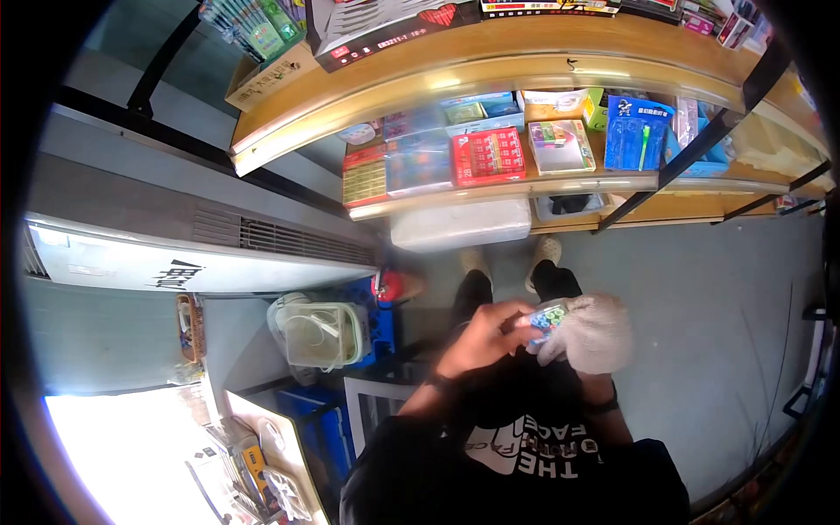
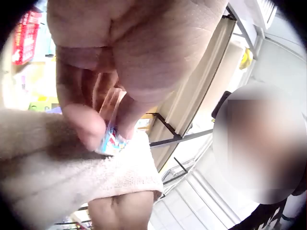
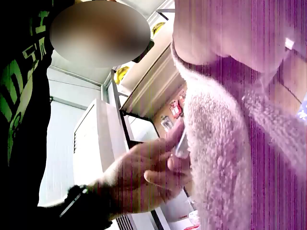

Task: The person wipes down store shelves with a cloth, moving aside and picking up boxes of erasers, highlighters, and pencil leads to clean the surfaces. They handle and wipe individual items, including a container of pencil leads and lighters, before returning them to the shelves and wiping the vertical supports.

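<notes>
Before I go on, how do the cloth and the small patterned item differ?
The cloth is pale, plain and fuzzy; the small patterned item shows blue and green print. The cloth is clearly larger than the item. The cloth covers much of the right hand, while the item is pinched by the left hand. Both are close together, one at each hand.

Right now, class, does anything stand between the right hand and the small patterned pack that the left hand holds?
Yes: the pale cloth, draped over the right hand, lies between it and the small patterned pack. The left hand pinches the pack directly.
</notes>
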The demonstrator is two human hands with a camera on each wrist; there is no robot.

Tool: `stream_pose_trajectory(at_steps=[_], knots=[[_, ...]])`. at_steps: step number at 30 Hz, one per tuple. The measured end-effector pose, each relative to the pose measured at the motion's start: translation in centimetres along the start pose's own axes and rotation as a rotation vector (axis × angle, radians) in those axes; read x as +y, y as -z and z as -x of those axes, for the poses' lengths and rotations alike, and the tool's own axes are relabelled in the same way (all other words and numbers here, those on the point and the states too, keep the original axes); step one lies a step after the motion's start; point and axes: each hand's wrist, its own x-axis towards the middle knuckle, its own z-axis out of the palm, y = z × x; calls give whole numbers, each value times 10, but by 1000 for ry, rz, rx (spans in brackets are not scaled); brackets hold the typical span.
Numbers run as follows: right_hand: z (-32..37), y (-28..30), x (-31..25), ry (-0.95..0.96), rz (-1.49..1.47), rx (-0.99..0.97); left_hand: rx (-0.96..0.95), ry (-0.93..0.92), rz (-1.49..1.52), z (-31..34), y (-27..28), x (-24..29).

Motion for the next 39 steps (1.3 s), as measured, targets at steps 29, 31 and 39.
stream_pose_trajectory(at_steps=[29,31,39], knots=[[-56,23,22,-600,411,-246,549,-88,-1264,-204,317,-186],[-53,19,29,-374,736,-227,532,-105,-1245,-203,312,-181],[-72,25,8,-222,797,-262,790,-291,-1075,-210,272,-187]])
